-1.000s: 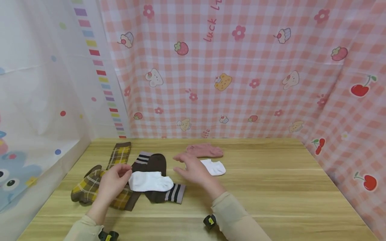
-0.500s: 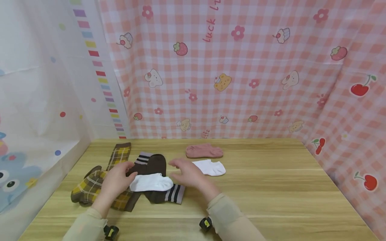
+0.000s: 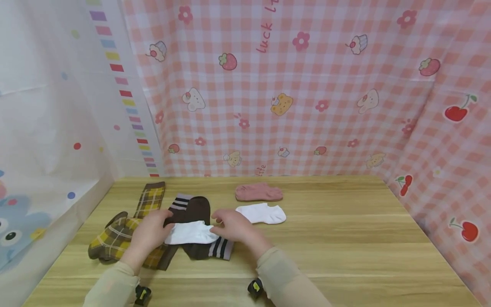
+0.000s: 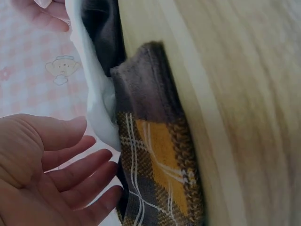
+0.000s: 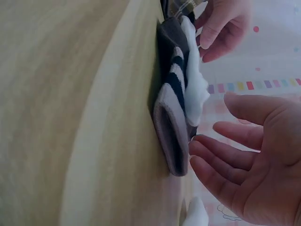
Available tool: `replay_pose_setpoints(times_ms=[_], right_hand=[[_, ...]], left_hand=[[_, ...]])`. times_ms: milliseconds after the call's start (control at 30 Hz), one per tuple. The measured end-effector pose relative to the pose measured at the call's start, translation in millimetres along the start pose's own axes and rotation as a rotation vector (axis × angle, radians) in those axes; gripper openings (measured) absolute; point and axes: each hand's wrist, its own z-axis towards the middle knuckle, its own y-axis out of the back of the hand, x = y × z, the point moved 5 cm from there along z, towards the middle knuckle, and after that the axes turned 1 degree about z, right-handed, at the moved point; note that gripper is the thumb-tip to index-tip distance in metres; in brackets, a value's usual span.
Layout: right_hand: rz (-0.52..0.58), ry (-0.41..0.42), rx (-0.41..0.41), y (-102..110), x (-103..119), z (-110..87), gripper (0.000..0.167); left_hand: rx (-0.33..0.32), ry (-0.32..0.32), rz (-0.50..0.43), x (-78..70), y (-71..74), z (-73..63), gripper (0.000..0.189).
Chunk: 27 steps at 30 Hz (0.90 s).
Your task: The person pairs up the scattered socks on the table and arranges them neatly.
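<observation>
A white ankle sock [image 3: 190, 233] lies across a pair of dark brown socks [image 3: 198, 209] with striped cuffs. My left hand [image 3: 151, 230] is at its left end, thumb and fingers parted and loosely bent, as the left wrist view shows. At the other end, my right hand [image 3: 232, 224] has its fingertips near the sock's toe; in the right wrist view its thumb and fingers are spread apart with nothing between them. Yellow-brown plaid socks [image 3: 111, 238] lie partly behind and under my left hand and forearm.
Behind my right hand lies a second white ankle sock [image 3: 264, 213], with a pink sock [image 3: 258, 192] farther back. The wooden table [image 3: 345, 238] meets a pink checked cloth [image 3: 284, 128] at its back edge and printed cloths at both sides.
My right hand has moved left and down, off the second white sock toward the right end of the nearer one. My left hand has shifted slightly right.
</observation>
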Motion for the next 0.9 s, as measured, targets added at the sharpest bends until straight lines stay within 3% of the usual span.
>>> replay_pose_setpoints(times_ms=[200,567,900], right_hand=[[-0.049,-0.057,0.015,-11.5,-1.8,3.6,0.035],[-0.124,-0.103,0.030,-15.2,3.9,6.9,0.036],[-0.162,-0.069,0.024,-16.9,6.6,9.5,0.032]], left_hand=[[0.022,-0.009,0.023,0.8,-4.1,-0.6,0.026],[0.086,0.033,0.046,4.9,-8.3,1.7,0.032],[0.074,0.008,0.077,7.6,-13.9,4.8,0.022]])
